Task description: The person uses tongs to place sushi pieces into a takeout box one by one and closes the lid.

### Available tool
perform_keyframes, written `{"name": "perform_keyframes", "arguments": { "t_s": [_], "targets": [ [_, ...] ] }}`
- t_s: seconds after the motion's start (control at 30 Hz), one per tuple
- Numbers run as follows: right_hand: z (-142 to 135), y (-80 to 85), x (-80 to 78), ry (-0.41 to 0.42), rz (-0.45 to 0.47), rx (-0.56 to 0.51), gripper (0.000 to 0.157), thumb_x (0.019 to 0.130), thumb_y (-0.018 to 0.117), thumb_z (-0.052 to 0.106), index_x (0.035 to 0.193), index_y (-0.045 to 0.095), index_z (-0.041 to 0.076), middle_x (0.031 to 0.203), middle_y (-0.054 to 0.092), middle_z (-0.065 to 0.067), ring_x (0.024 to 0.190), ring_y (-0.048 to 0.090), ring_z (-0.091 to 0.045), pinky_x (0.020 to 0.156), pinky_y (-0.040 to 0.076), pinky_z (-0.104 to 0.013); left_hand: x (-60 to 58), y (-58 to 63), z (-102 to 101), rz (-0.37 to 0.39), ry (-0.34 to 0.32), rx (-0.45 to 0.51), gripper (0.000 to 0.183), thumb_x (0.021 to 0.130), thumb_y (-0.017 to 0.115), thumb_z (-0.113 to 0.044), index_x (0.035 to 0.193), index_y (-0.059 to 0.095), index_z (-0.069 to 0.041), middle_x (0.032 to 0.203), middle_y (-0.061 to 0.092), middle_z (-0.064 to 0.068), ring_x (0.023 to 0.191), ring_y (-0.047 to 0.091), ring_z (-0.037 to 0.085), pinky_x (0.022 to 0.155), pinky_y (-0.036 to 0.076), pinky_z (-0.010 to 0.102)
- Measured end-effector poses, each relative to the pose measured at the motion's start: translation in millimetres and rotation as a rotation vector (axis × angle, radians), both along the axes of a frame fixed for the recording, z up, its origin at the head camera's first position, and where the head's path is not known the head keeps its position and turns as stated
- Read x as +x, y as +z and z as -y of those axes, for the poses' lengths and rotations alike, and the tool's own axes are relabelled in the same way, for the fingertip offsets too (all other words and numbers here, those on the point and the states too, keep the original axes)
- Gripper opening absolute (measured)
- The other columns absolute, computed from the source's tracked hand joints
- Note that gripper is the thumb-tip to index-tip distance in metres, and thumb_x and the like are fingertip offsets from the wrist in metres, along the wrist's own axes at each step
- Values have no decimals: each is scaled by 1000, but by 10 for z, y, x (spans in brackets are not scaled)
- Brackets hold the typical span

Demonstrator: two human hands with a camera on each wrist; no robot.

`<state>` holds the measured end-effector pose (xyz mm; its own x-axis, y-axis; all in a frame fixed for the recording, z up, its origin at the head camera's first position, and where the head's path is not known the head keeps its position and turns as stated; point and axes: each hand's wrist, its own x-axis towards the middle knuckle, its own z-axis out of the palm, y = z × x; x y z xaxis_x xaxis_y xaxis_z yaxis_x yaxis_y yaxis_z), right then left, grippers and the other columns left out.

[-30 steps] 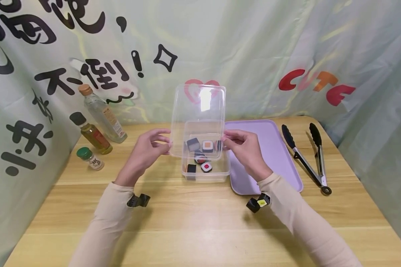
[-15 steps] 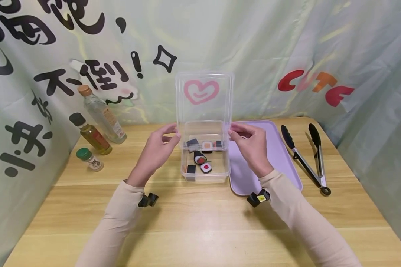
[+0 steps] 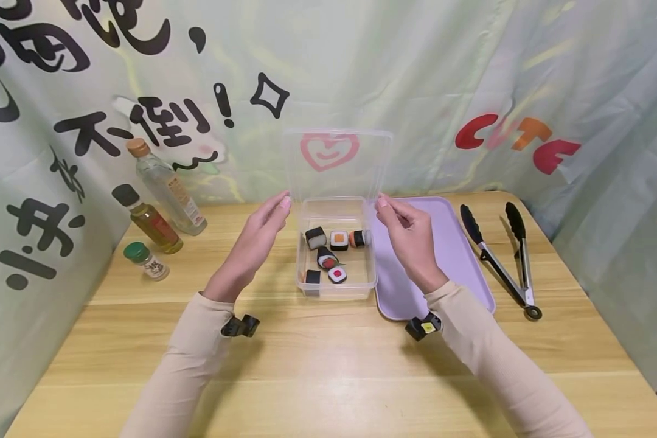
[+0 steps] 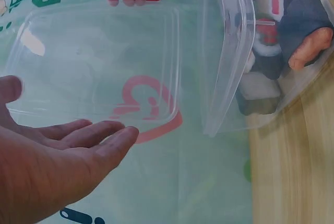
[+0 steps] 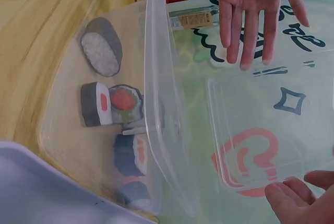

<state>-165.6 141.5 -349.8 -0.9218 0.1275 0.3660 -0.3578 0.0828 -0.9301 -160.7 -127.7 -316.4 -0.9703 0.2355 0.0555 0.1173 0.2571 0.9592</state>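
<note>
A clear plastic lid (image 3: pixel 334 161) is held up beyond the box, its left and right edges between my two hands. My left hand (image 3: pixel 257 246) supports one edge with straight fingers, its thumb standing apart in the left wrist view. At the opposite edge, fingertips of my right hand (image 3: pixel 410 240) touch the rim; in the left wrist view they look fairly straight. Below stands an uncovered clear plastic box (image 3: pixel 337 293), holding several sushi pieces. Among them are a white roll with an orange centre (image 3: pixel 339 239), a cone-shaped hand roll (image 3: pixel 326 258) and a small round roll (image 3: pixel 337 275).
A lilac tray (image 3: pixel 432 249) lies right of the box, with black-tipped tongs (image 3: pixel 504 267) spread beside it. At the left stand a tall clear bottle (image 3: pixel 170 188), a yellow oil bottle (image 3: pixel 156 222) and a green-capped shaker (image 3: pixel 146 261). A printed curtain (image 3: pixel 405 91) hangs behind the table.
The lid has moved away from over the box toward the curtain, uncovering the sushi. Both hands have travelled forward with it, and my left fingers have straightened.
</note>
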Motion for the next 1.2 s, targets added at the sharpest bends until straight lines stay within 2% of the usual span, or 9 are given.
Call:
{"name": "perform_keyframes", "arguments": {
  "t_s": [0.07,0.17,0.43,0.6,0.67,0.77,0.9,1.03,1.2],
  "targets": [
    [7,17,6,46,24,-64,39,105,57,20,128,63,-11,130,63,-26,121,62,-34,100,51,-34,-10,7,3,3,-23,28,72,106,34,-58,161,27,-11,162,33,7,146,36,24,118,31,39],
    [4,48,19,89,60,-106,50,108,50,29,134,58,-13,137,58,-27,128,57,-33,104,48,-34,-16,19,12,2,-49,66,74,107,29,-59,160,26,-7,163,32,8,148,33,23,119,30,37],
    [4,89,37,165,140,-146,63,110,40,41,143,46,-13,147,48,-26,137,48,-34,107,45,-30,-17,-18,26,40,-69,37,77,105,25,-64,161,26,-12,164,29,4,145,37,27,120,26,47],
    [1,83,42,189,200,-203,71,110,35,46,143,42,-17,148,45,-30,139,45,-34,110,42,-32,-24,-49,60,64,-105,51,88,101,12,-71,161,21,-8,165,27,8,149,30,26,121,21,47],
    [-8,77,44,201,211,-221,72,110,34,47,143,43,-16,149,44,-29,139,45,-34,111,41,-33,-28,-59,72,77,-99,58,91,99,12,-72,161,22,-6,164,28,10,148,31,28,121,21,47],
    [-24,55,41,209,206,-209,68,110,37,44,141,46,-15,151,43,-26,141,43,-31,112,40,-34,-40,-78,72,64,-95,72,83,103,16,-66,160,26,-6,164,28,8,149,29,25,120,24,47],
    [-46,10,42,218,191,-172,57,109,45,35,138,50,-13,154,41,-20,147,35,-22,113,37,-31,-57,-125,67,32,-132,81,72,107,18,-58,161,27,-11,167,21,0,152,19,14,120,25,46],
    [-85,-54,45,248,177,-127,51,109,46,28,139,49,-13,155,41,-16,149,31,-19,117,31,-30,-61,-187,90,32,-182,65,70,108,19,-57,162,22,-14,167,16,-5,152,13,9,122,19,47],
    [-146,-137,33,309,167,-24,52,110,45,29,148,41,-6,159,37,-9,149,29,-17,121,21,-30,-57,-295,144,48,-253,51,68,108,18,-55,164,13,-16,168,8,-8,152,5,9,123,9,49]
  ]
}}
